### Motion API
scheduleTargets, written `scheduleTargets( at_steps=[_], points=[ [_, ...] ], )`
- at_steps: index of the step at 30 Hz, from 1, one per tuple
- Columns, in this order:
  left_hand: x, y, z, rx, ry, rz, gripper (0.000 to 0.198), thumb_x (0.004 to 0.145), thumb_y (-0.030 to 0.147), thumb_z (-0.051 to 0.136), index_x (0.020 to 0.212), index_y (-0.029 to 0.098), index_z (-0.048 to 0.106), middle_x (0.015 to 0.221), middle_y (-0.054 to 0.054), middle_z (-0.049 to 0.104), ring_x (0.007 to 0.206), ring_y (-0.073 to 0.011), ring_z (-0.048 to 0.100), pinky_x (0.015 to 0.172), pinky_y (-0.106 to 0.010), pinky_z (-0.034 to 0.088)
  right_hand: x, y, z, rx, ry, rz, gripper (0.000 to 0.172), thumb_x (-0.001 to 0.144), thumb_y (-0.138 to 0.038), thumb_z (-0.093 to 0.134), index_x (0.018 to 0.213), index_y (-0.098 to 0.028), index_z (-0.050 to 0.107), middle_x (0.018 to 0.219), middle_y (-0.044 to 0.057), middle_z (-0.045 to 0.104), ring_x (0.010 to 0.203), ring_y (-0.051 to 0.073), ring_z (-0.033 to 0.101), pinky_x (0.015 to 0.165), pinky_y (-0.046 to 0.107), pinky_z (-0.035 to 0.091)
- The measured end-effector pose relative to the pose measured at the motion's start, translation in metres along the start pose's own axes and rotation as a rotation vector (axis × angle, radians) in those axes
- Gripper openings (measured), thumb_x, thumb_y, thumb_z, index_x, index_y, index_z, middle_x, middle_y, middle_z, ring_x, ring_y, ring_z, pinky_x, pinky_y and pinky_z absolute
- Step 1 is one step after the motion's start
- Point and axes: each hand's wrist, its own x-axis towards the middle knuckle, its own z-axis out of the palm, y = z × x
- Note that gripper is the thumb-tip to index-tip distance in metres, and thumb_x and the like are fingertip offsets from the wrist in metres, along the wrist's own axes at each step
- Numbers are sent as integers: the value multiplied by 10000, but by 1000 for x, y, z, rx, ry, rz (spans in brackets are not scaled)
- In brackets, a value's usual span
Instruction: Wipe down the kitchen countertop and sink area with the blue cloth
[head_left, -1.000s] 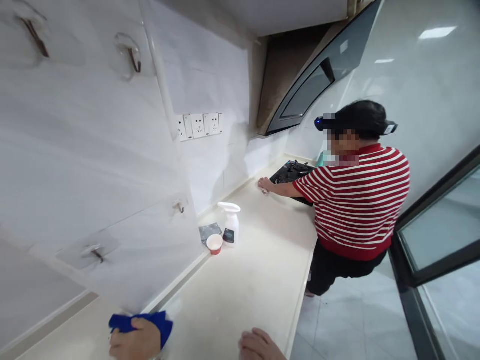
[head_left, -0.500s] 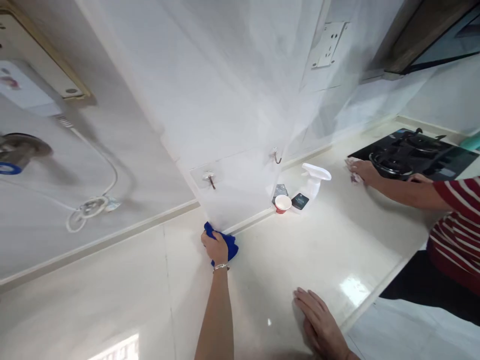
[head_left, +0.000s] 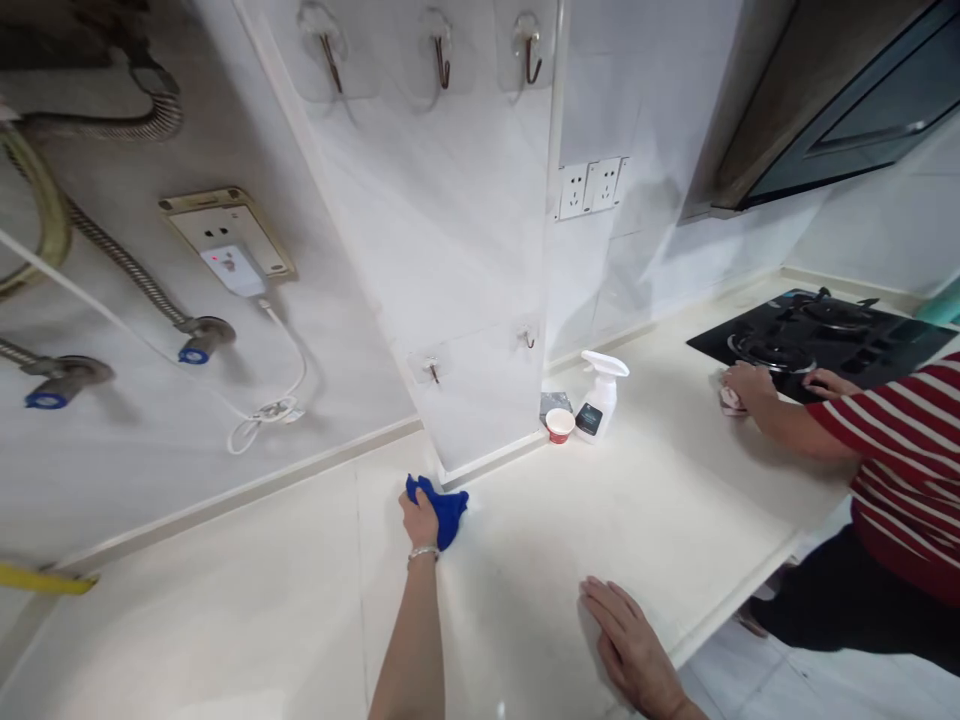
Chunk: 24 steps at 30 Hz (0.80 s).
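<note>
My left hand (head_left: 421, 520), with a bracelet at the wrist, grips a blue cloth (head_left: 448, 512) on the pale countertop (head_left: 517, 560). The cloth lies crumpled by the foot of the white tiled pillar (head_left: 465, 260), at its near corner. My right hand (head_left: 626, 640) rests flat on the counter near its front edge, fingers stretched out and holding nothing. Beyond it, against the pillar's right side, stand a white spray bottle (head_left: 600, 400) with a dark label, a small red and white cup (head_left: 560, 425) and a grey packet (head_left: 553, 403).
At the right, a co-worker in a red striped shirt (head_left: 900, 430) presses a light cloth (head_left: 731, 400) beside the black gas hob (head_left: 825, 330). Sockets (head_left: 592, 187) and hooks (head_left: 441, 60) are on the walls. Valves (head_left: 199, 340) and a plugged-in white cable (head_left: 292, 350) are at left.
The camera view has tilted up and drawn back, showing more hooks and pipes. My left hand remains on the blue cloth by the pillar corner. The co-worker's hand has moved along the hob edge.
</note>
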Motion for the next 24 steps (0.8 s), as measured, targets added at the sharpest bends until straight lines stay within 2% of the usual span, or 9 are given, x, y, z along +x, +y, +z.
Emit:
scheduleTargets(
  at_steps=[4,7,10,12,16,21,24],
  points=[
    [-37,-7,14,-74,1,-19,472,982,503,387,1315,190,505,1152,-158,711,1043,-296,706,946,-459,545,-1,0,1,17,2,13,646,833,-4,430,1443,-184,546,1439,87,629,1413,205,514,1155,436,492],
    [-47,-3,30,-138,22,13,460,974,508,394,1303,205,501,1268,-154,667,1197,-284,644,1056,-446,494,-2,0,0,20,-6,19,632,838,-8,432,1434,-183,552,1444,84,626,1424,203,502,1163,435,484],
    [-39,5,41,-197,90,26,479,973,487,385,1329,178,475,1411,-186,564,1373,-287,508,1178,-462,385,-4,1,0,17,-21,13,615,854,-26,447,1441,-181,547,1456,84,616,1429,208,497,1171,426,474],
    [-27,10,46,-235,107,25,470,942,466,467,1314,179,490,1422,-182,550,1400,-290,473,1209,-468,346,-7,3,1,16,-10,-11,612,864,-38,458,1455,-177,535,1452,86,620,1424,213,504,1173,418,470],
    [-9,9,55,-320,72,5,438,851,377,624,1247,206,548,1335,-139,616,1330,-279,536,1184,-462,389,-13,8,0,31,-2,-48,622,882,-55,475,1494,-167,493,1440,97,629,1407,223,527,1186,412,453],
    [-13,-2,62,-426,78,4,419,923,467,535,1268,233,572,1354,-108,620,1329,-238,544,1182,-425,398,-19,14,-2,63,-67,-9,564,944,-145,478,1502,-220,502,1452,80,622,1341,247,595,1153,420,490],
    [-6,-4,61,-467,64,3,379,944,466,498,1237,250,600,1311,-84,652,1288,-229,565,1162,-421,412,-21,18,-2,84,-74,-11,509,978,-204,474,1483,-233,533,1412,75,654,1285,248,638,1109,404,529]
  ],
)
